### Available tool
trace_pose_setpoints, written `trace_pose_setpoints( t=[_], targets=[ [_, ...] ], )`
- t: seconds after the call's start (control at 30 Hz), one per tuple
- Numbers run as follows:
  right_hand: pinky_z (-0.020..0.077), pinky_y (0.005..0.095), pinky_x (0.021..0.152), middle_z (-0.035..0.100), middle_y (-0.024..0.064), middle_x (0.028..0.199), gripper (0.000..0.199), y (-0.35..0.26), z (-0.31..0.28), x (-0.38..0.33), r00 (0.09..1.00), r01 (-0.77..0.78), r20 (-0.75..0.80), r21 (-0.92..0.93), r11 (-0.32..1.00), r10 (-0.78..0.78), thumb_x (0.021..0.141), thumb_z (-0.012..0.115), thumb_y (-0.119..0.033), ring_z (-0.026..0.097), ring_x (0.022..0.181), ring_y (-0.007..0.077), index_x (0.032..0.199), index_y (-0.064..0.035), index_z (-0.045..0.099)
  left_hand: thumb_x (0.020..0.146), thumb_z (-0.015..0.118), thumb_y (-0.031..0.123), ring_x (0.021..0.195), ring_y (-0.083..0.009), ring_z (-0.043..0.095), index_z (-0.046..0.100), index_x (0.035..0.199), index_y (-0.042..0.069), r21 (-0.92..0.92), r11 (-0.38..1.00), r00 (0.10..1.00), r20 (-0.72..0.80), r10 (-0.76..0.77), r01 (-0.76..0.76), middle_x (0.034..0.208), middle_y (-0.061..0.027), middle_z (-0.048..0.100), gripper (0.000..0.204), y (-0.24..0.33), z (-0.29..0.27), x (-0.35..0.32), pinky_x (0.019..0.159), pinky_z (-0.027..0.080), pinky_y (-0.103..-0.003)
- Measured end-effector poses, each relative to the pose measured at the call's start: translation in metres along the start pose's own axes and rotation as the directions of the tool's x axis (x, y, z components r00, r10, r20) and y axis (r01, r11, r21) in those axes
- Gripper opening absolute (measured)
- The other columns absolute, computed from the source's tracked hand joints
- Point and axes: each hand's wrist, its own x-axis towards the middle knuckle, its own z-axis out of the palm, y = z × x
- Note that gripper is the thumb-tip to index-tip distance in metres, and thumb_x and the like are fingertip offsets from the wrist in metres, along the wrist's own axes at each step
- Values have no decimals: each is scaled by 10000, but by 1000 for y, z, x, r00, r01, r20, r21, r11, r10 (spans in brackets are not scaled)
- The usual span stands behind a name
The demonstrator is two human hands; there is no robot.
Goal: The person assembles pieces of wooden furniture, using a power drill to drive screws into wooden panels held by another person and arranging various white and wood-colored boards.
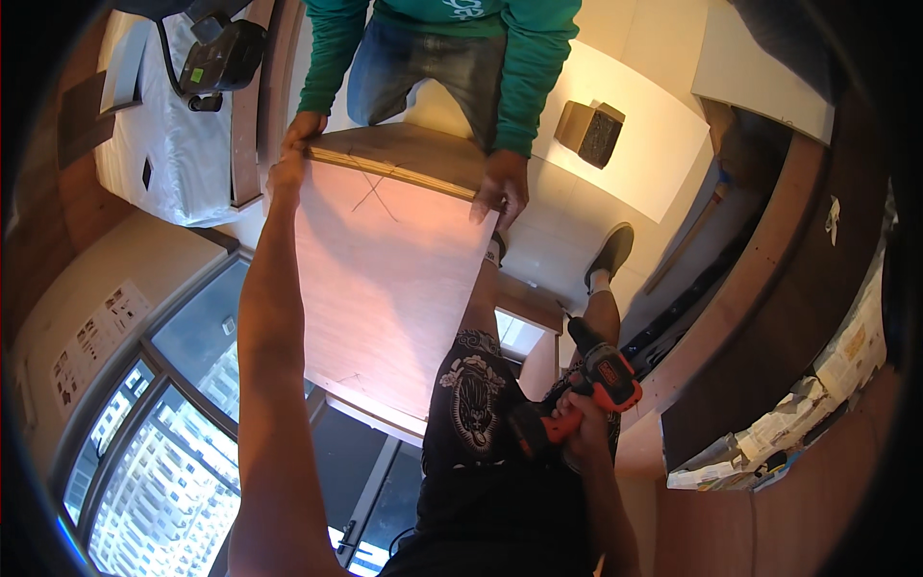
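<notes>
My left arm reaches forward, and my left hand [285, 179] is closed on the far left corner of a pale pinkish plywood panel [385, 279]. Pencil crosses mark its face, and its layered edge meets a darker brown board [404, 144]. My right hand [588, 431] grips the handle of a red and black cordless drill [608, 375], its bit pointing up and left, away from the panel. Facing me, a co-worker in a green sweatshirt [437, 21] holds the panel's far corners with a left hand [502, 185] and a right hand [306, 127].
A small cardboard box [588, 133] sits on a white sheet [639, 144] at the far right. Plastic-wrapped furniture [173, 144] stands at left, above windows [173, 452]. A dark curved board [769, 365] edged with newspaper is on the right, near a wooden-handled tool [687, 236].
</notes>
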Motion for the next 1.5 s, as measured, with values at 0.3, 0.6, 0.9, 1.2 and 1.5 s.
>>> trace_pose_setpoints(
  t=[0.3,0.6,0.9,1.2,1.5],
  targets=[
    [499,359,706,557,50,788,402,0,-2,-1,996,43,-75,-50,998,-47,860,612,-44,561,714,163,1248,-46,507,831,528,779,1320,-402,536,538,1384,-96,19,1000,999,34,-25,24,1410,-274,562,1034,15,-2,-31,1076,421,-435],
    [507,366,704,563,55,790,398,1,-6,4,999,47,-16,-66,997,-48,878,604,-49,567,715,167,1262,-34,500,756,651,728,1281,-417,560,523,1365,-116,-182,968,983,31,183,-175,1341,-325,583,1048,-16,-4,-40,1067,434,-447],
    [513,370,706,564,55,787,387,1,-7,4,997,69,-24,-64,996,-71,880,604,-59,570,709,170,1251,-30,497,734,655,701,1286,-402,556,538,1355,-95,-165,973,987,-3,161,-159,1371,-293,574,1017,-12,-3,-51,1070,434,-436],
    [512,368,711,565,55,788,387,-1,-4,5,999,36,-7,-48,998,-36,878,607,-62,571,717,170,1248,-41,497,725,660,682,1276,-397,564,562,1333,-86,-174,970,986,-47,162,-167,1347,-282,594,985,-14,-14,-61,1059,441,-438],
    [491,357,723,535,48,784,332,-4,10,3,999,51,-15,-56,997,-52,892,588,-59,542,723,158,1214,-53,509,747,666,689,1254,-401,579,578,1316,-67,-172,967,982,-65,177,-186,1323,-281,610,950,-9,-25,-65,1047,447,-436]
  ],
)
